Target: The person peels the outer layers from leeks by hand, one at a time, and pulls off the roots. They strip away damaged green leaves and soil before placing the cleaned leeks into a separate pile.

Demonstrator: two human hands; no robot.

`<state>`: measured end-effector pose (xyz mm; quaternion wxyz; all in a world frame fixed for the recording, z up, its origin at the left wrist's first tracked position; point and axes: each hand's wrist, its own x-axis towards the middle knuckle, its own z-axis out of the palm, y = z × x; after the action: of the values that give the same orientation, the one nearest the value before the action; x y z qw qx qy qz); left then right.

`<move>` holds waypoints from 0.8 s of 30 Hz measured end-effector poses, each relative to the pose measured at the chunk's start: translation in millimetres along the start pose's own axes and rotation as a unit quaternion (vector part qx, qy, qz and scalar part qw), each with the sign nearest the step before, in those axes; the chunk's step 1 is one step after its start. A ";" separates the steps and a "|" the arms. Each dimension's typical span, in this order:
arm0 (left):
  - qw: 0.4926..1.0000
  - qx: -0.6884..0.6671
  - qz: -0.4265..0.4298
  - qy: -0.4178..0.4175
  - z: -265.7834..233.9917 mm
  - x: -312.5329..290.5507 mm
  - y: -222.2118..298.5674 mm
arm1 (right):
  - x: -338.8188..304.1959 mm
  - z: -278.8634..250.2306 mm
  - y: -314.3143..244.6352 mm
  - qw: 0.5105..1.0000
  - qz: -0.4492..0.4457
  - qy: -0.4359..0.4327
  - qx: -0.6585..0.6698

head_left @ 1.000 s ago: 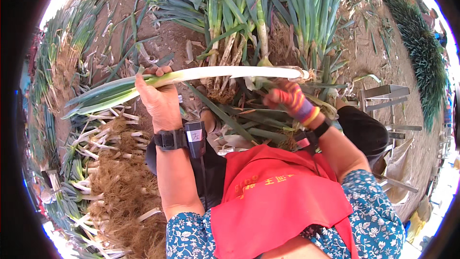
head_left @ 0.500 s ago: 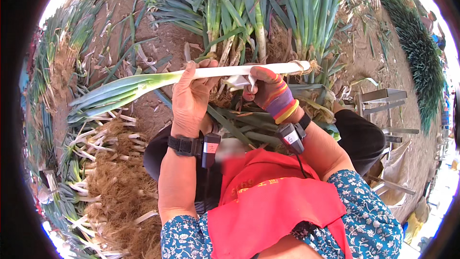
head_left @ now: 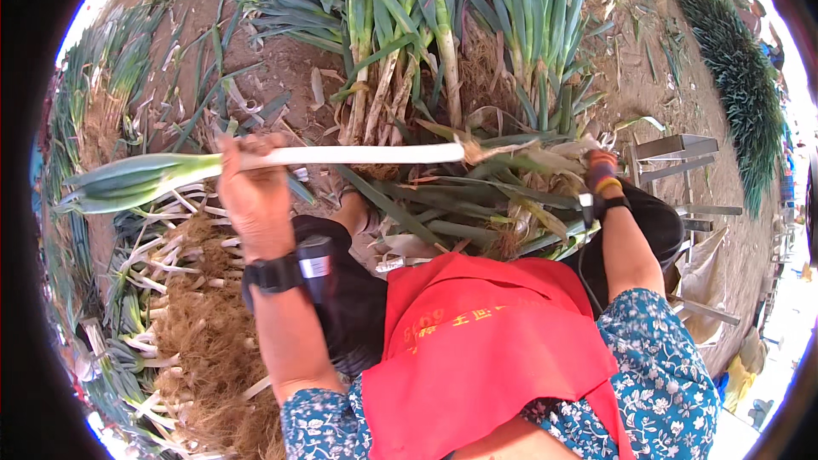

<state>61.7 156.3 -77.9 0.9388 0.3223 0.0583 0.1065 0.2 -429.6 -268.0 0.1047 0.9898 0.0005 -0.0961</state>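
Note:
A long leek [head_left: 366, 154] with a white shank and green leaves lies level across the view, its root end to the right. My bare left hand [head_left: 253, 192] is closed around it where white turns to green. Over to the right, my right hand [head_left: 601, 169], in a striped glove, reaches out low above a heap of stripped leaves [head_left: 503, 204]. Its fingers are blurred among pale, dry leaf skins, so whether it grips any of them is unclear. The leek's root end is apart from the right hand.
Upright leeks [head_left: 447, 60] stand in bunches ahead. A pile of leeks with brown roots [head_left: 200, 332] lies at my left. A metal stand [head_left: 677, 149] is beside my right knee. Loose leaf scraps litter the brown ground [head_left: 281, 60].
My left hand has moved left and down with the leek. My right hand, which was pinching a pale skin at the shank, has swung away to the right, over the heap.

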 end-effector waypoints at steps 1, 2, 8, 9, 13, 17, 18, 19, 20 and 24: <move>1.000 0.012 0.009 -0.003 5.4 -0.7 23.6 | -13.0 -7.3 14.1 0.998 0.054 -0.004 -0.024; 1.000 0.021 0.009 0.003 -2.4 -2.1 39.2 | -13.0 -27.4 -13.5 0.996 -0.011 -0.069 -0.060; 1.000 -0.008 0.000 0.012 -5.5 -4.9 21.9 | 1.1 -129.8 -139.6 0.977 -0.086 -0.153 0.123; 1.000 -0.016 -0.011 0.006 -7.0 -5.9 22.1 | 3.0 -131.9 -139.4 0.977 -0.087 -0.152 0.124; 1.000 -0.002 0.013 -0.002 -7.3 -20.1 26.5 | 1.7 -152.3 -183.2 0.850 -0.251 0.103 0.452; 0.999 -0.028 0.034 0.032 -3.0 -45.2 25.0 | -22.9 -162.3 -250.8 0.657 -0.192 -0.302 0.664; 0.999 -0.008 0.048 0.023 -4.2 -43.8 24.6 | -22.3 -130.6 -249.2 0.827 -0.367 0.022 0.425; 0.997 -0.011 0.068 0.029 0.8 -49.3 30.2 | -18.9 -107.2 -245.5 0.851 -0.336 -0.039 0.402; 0.995 -0.036 0.040 0.082 1.0 -53.4 43.5 | -14.9 -85.1 -242.5 0.871 -0.306 -0.099 0.371; 0.986 0.074 0.095 0.112 -13.3 -70.9 130.0 | 32.7 31.3 -144.6 0.917 -0.046 -0.163 0.360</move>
<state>-30.6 247.4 -5.2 0.8857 0.3805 0.1397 0.2263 23.3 -295.4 -334.3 -0.2648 0.9302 -0.0052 -0.2542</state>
